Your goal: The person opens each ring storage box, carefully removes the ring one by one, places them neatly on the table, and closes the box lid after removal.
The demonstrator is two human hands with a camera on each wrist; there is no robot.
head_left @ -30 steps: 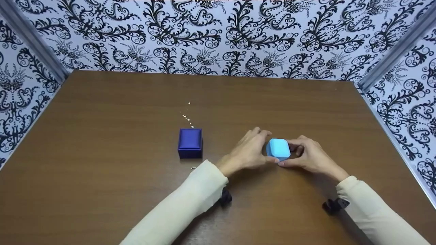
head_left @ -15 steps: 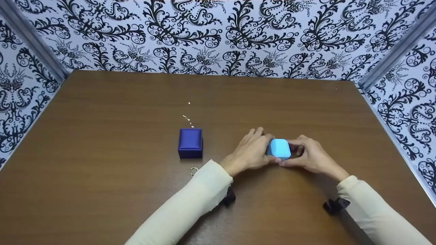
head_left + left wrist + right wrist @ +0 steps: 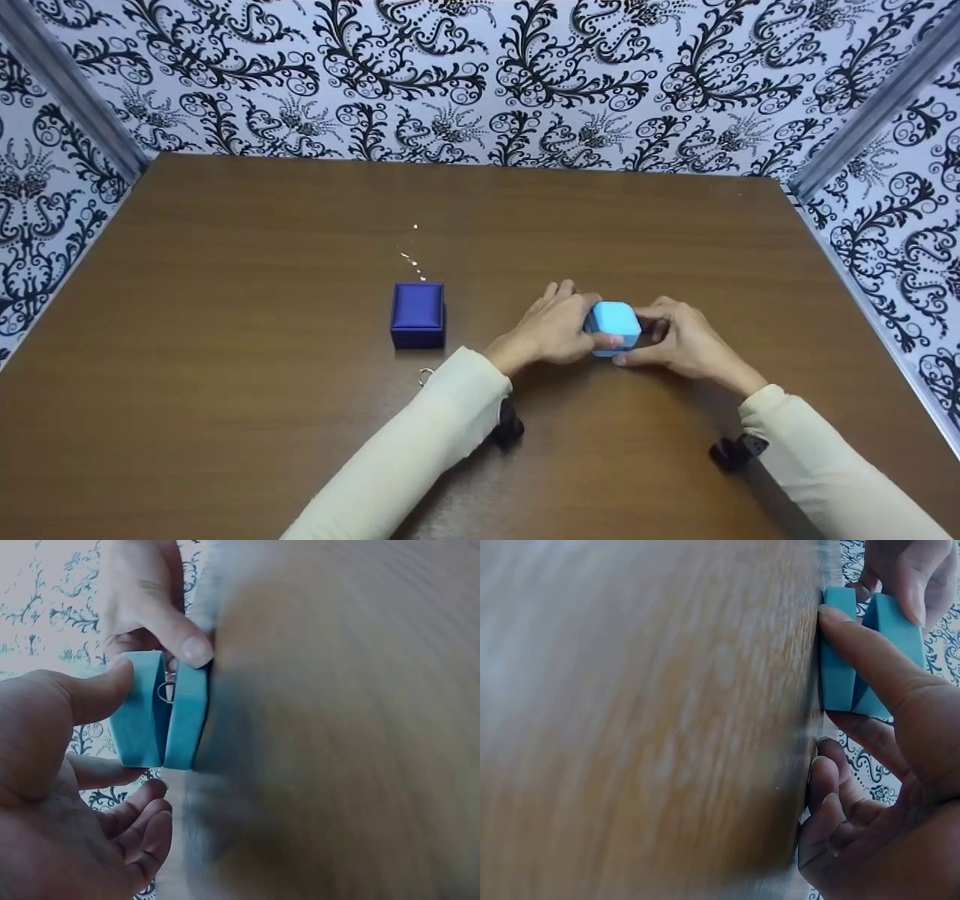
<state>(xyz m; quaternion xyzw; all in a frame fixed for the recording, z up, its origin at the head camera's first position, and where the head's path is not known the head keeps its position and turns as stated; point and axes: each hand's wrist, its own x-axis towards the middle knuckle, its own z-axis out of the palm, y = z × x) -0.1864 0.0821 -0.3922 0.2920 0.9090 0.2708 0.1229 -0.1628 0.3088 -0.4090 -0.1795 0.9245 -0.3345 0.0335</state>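
Observation:
A light blue ring box (image 3: 615, 318) stands on the table between both hands. In the left wrist view its lid (image 3: 137, 716) is parted from its base (image 3: 187, 716) by a wedge-shaped gap, and a ring (image 3: 164, 692) shows inside. My left hand (image 3: 553, 330) pinches the lid, with the thumb on its near side. My right hand (image 3: 688, 343) grips the base low down between thumb and fingers. To the left stands a dark blue box (image 3: 418, 309) with its lid down. A second ring (image 3: 425, 376) lies beside my left sleeve.
The brown wooden table (image 3: 247, 315) runs back to patterned walls (image 3: 450, 82). Behind the dark blue box lies a thin row of small shiny pieces (image 3: 412, 262), too small to make out.
My left hand has closed in on the light blue box, and its thumb has risen along the near side with the lid. The right hand has stayed in place.

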